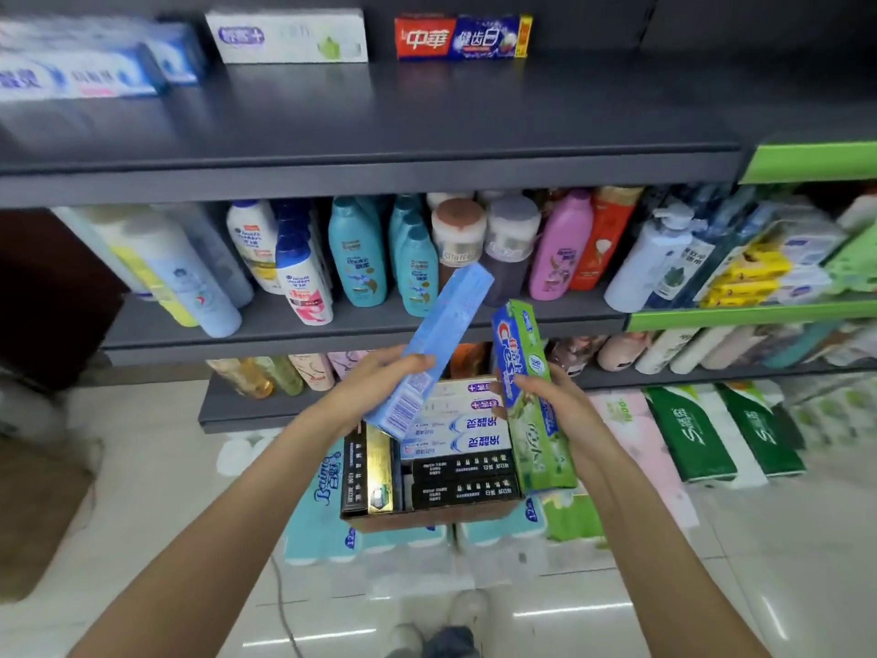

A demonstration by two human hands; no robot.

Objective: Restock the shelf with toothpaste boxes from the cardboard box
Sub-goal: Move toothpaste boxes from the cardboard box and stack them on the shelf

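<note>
Shop aisle, grey metal shelving, tiled floor. Top shelf is where the toothpaste goes, and it's mostly bare: blurred blue-and-white boxes at far left, one white box, one red-and-blue box against the back. Wide free run in front of them and off to the right.

Cardboard box sits low, on packs of tissue rolls on the floor. It's well stocked: white boxes stacked flat, black boxes below them, a black and a gold one on end at the left side. My read: early in the job, most of the stock not moved yet.

Left hand grips a light-blue toothpaste box by its lower end, fingers wrapped over the front, the box tilting up and to the right, above the carton. Right hand holds a green-and-blue toothpaste box around its middle, fingers curled across the face, the box roughly on end. Both boxes are clear of the carton, neither near the top shelf yet. The two boxes look near each other, not touching.

Left to do: lift both up and place them, then back for more.
</note>
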